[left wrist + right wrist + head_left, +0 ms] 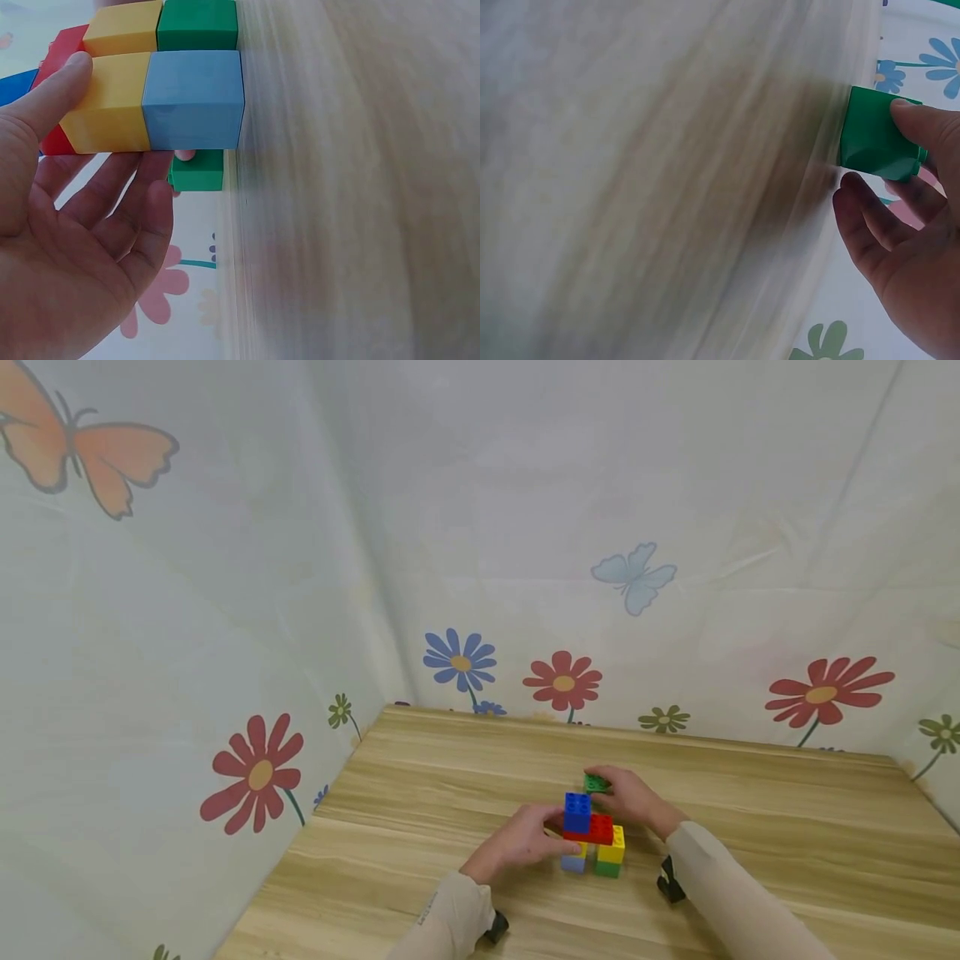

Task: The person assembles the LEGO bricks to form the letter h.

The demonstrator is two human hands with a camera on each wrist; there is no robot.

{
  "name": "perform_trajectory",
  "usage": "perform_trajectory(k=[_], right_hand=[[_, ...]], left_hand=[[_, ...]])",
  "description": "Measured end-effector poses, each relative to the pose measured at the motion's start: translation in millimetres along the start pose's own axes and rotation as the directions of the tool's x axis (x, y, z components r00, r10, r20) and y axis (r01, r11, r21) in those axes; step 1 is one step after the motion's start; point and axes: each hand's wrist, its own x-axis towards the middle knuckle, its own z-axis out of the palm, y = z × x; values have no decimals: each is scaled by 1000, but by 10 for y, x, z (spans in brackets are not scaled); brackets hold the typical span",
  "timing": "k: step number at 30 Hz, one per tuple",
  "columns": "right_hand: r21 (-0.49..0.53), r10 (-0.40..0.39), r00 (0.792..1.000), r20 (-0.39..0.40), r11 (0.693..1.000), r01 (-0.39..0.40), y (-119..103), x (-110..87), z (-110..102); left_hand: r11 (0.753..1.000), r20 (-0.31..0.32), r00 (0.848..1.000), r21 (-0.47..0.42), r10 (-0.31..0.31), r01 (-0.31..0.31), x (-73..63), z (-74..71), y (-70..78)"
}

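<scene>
A small toy building block structure stands on the table. Its red block (601,829) bridges two columns and carries a dark blue block (577,813). One column is yellow over light blue (195,101); the other has a yellow block (611,843) over a green block (608,868). My left hand (521,841) grips the structure from the left, thumb against the yellow block (112,101) of the near column, fingers curled behind. Beyond the structure, my right hand (632,795) pinches a separate green block (874,131) between thumb and fingers, low by the tabletop.
The wood-grain table (420,768) runs back to a pale fabric backdrop (510,527) printed with flowers and butterflies. More of this fabric hangs along the left side. Dark devices (670,881) are strapped under both wrists.
</scene>
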Motion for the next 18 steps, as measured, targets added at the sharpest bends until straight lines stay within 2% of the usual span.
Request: perform_trajectory(k=[6, 14, 18], right_hand=[[25, 1, 1000, 3, 1000, -1, 40, -19, 3], [41, -49, 999, -12, 998, 49, 93, -103, -35], [54, -33, 999, -8, 998, 33, 76, -151, -71]], left_hand=[[1000, -1, 1000, -9, 9, -9, -3, 5, 0], [1000, -8, 1000, 2, 1, -1, -9, 9, 9], [1000, -11, 1000, 5, -6, 7, -11, 11, 8]])
